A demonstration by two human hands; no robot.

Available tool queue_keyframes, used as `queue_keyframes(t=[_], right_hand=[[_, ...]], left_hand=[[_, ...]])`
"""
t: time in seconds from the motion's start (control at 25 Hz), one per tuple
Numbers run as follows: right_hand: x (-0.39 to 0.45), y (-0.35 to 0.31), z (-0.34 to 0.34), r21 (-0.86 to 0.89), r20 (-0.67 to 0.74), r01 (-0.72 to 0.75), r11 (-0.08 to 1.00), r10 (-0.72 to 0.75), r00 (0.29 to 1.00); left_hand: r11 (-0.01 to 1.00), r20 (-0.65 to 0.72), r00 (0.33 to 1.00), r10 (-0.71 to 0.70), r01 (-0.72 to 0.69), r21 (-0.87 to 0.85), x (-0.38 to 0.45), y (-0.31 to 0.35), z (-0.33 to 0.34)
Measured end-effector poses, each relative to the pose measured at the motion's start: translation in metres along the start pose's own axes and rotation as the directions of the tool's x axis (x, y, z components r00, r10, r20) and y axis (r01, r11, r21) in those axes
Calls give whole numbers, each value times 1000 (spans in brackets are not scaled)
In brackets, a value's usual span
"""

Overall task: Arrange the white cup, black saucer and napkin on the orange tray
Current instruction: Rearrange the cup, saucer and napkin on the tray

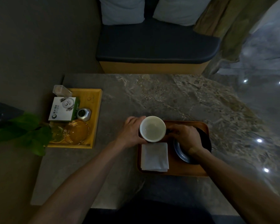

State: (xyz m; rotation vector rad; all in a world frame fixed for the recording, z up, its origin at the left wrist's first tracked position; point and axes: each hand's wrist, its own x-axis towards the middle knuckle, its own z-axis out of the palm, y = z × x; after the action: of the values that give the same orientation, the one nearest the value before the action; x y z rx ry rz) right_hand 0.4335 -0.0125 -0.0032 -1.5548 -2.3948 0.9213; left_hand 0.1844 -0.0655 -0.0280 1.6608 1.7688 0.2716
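The empty white cup [152, 128] is at the orange tray's [184, 170] far left corner, whether lifted or resting I cannot tell. My left hand [131, 131] wraps its left side. My right hand [185, 135] pinches the cup's handle from the right, and its wrist lies over the black saucer [180, 151]. That saucer rests on the right half of the tray, partly hidden by my hand. A folded white napkin [154, 156] lies flat on the tray's left half, just below the cup.
A yellow wooden tray [96, 110] at the left holds a white-green box [63, 109], a small metal pot [84, 114] and a glass ashtray [78, 131]. Green leaves [26, 133] overlap its near corner. A dark cushioned bench [155, 44] stands beyond the marble table [168, 97].
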Motion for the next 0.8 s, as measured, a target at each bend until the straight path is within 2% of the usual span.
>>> queue_keyframes(t=[0.4,0.8], right_hand=[[5,-10,1,12,-34,33,999,-32,999],[5,-5,4,6,21,-4,1000,4,1000]], left_hand=[[999,-82,996,35,-35,-1,-3,-2,-5],[996,-32,999,-42,39,-79,-8,-3,-5]])
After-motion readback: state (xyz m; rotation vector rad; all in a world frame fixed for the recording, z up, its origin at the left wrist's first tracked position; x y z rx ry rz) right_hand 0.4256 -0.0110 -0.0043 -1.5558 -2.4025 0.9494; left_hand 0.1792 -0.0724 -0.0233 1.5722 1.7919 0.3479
